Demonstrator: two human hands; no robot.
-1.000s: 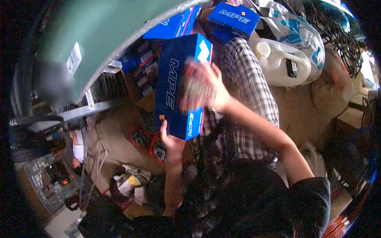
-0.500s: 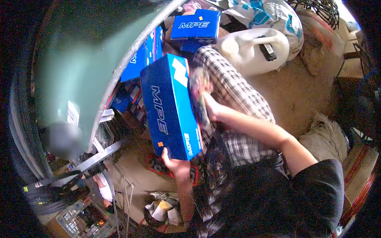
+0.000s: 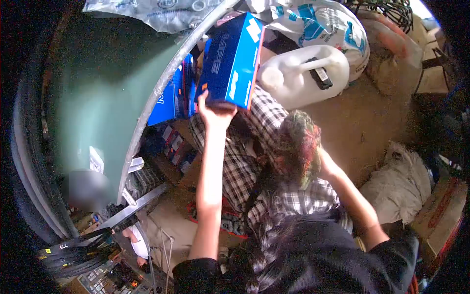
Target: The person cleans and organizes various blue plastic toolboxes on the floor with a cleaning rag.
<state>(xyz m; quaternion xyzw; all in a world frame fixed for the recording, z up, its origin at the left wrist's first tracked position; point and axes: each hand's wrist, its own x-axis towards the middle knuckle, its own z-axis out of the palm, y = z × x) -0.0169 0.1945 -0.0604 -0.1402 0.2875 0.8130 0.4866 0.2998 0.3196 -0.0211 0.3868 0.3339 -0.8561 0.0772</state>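
Observation:
My left hand (image 3: 216, 115) grips the lower end of a blue MPE box (image 3: 243, 66), its thumb on the dark face and the other fingers under the end. The box is tilted, its far end near the top of the view, beside other blue boxes (image 3: 169, 100). My right hand (image 3: 325, 160) is closed on a bunched, dark green and red cloth (image 3: 299, 139) over my checked lap. The cloth hides most of those fingers and is apart from the box.
A white plastic jug (image 3: 293, 93) lies beyond my knee, before a white and blue plastic bag (image 3: 338, 29). A curved metal rim (image 3: 147, 105) runs along the left. At right sit a pale sack (image 3: 399, 188) and a cardboard box (image 3: 443, 208). Another person's white clothing (image 3: 139, 240) shows lower left.
My left hand has carried the blue box up and away from me, toward the other boxes. My right hand has drawn the cloth off the box side and back over my lap.

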